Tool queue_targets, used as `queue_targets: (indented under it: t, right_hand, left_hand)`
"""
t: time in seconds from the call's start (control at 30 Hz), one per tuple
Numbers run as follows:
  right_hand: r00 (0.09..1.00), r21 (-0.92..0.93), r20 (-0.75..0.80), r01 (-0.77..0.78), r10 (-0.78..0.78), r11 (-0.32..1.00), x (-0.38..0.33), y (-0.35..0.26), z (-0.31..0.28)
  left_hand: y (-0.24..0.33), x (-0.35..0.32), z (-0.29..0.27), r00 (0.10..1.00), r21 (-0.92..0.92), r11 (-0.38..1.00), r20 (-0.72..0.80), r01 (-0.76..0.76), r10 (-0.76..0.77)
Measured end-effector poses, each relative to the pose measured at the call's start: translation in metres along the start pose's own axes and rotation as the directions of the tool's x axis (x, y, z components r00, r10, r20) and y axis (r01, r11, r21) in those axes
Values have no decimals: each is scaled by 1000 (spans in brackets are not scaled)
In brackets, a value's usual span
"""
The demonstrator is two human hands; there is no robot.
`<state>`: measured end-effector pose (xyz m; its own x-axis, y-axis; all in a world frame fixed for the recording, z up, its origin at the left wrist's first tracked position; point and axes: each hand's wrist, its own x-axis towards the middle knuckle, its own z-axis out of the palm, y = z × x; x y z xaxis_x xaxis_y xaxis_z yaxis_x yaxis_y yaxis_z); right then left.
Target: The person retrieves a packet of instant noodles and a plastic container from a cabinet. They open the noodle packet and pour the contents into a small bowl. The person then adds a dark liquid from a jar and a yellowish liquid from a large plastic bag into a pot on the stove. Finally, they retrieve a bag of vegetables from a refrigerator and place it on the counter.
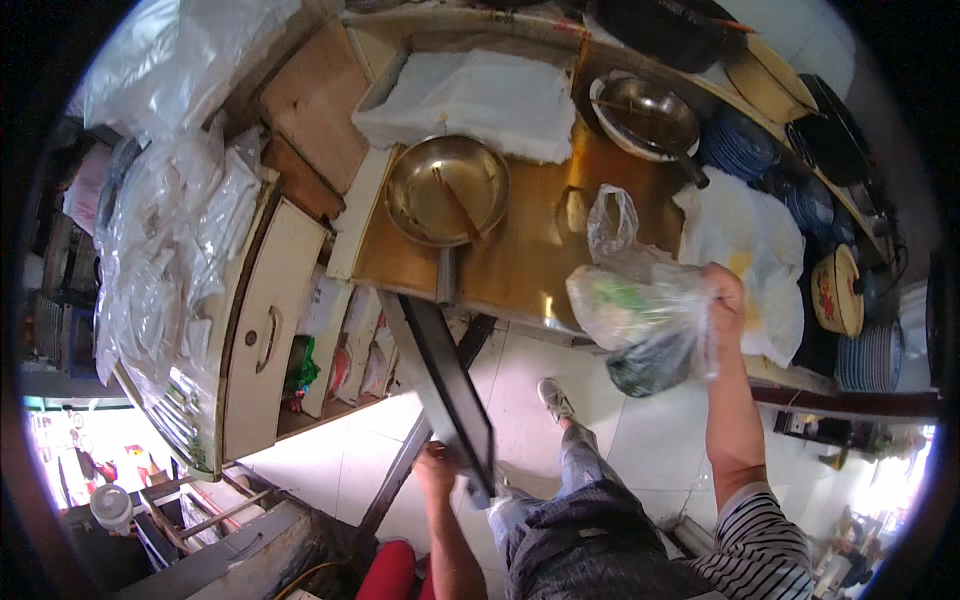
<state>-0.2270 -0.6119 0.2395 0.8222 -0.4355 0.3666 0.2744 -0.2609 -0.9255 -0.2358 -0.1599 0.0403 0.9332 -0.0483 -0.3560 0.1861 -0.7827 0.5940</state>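
My right hand [726,296] is closed round the gathered side of a clear plastic bag [640,295], held above the front edge of the metal counter. Pale and green contents show through the bag, with a darker green lump at its lower end. Low on the left, my left hand [434,468] has its fingers curled at the outer edge of a grey door [450,385] with a dark strip along it. That door stands swung out from beneath the counter.
A metal pan [447,190] with a wooden stick in it rests on the counter [530,230]. Another pan [650,112] sits at the back right. White cloths [480,95], stacked blue plates [740,145] and a yellow enamel pot [837,290] lie around. Plastic bags [170,250] cover a cabinet at left.
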Motion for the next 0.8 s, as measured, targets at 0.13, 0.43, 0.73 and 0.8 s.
queue_targets:
  t: [0.13, 0.43, 0.73, 0.8]
  right_hand:
    - [961, -323, 256, 186, -103, 928, 49, 16, 16]
    - [934, -538, 354, 250, -53, 805, 24, 79, 4]
    - [932, -543, 350, 284, -94, 790, -2, 76, -12]
    - [938, -577, 326, 298, -120, 760, 1, 73, -14]
  left_hand:
    - [57, -3, 89, 983, -483, 867, 178, 124, -42]
    - [253, 51, 63, 909, -451, 888, 326, -94, 261]
    - [411, 184, 94, 557, -249, 571, 132, -782, 820]
    - [433, 196, 114, 528, -185, 593, 303, -784, 793]
